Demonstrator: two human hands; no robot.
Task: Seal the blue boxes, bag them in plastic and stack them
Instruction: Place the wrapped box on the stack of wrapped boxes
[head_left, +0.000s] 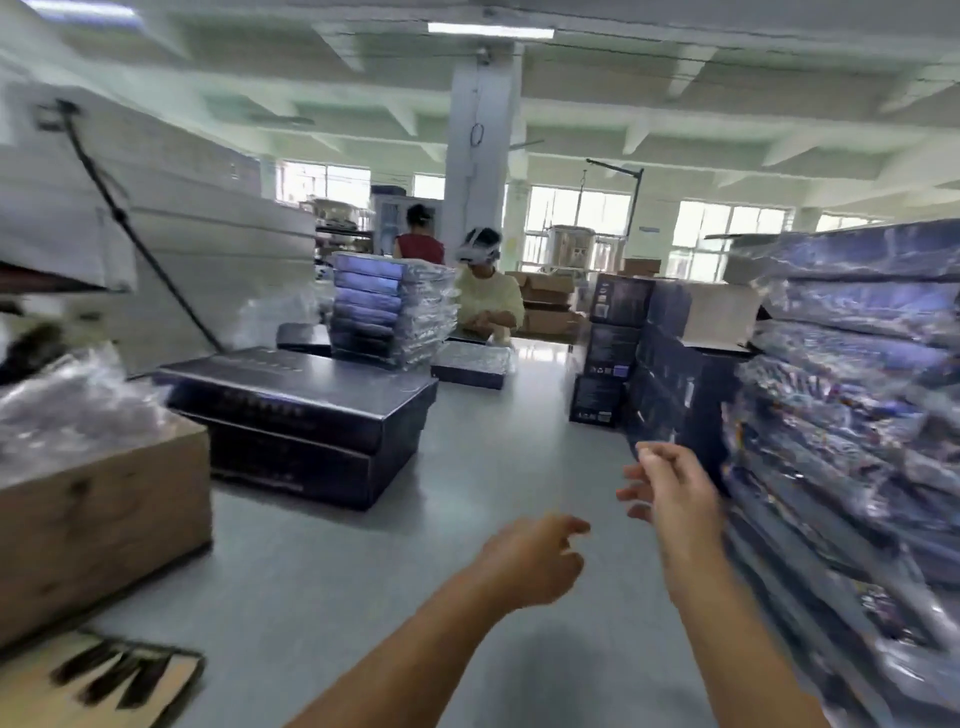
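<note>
Both my arms reach forward over the grey table. My left hand (530, 561) hangs with loosely curled fingers and holds nothing. My right hand (670, 486) is higher, fingers relaxed, empty, close to the tall stack of plastic-bagged blue boxes (852, 415) at the right. Two unbagged dark blue boxes (306, 415) lie stacked at the left centre. Further back stands a second bagged stack (389, 312), with one bagged box (470, 366) lying flat beside it. The picture is blurred by motion.
A cardboard carton (98, 509) with loose plastic bags (67, 395) on top stands at the left. Upright dark boxes (608, 353) stand at the back right. Two people (488, 296) work beyond the far stack. A white pillar (483, 140) rises behind them.
</note>
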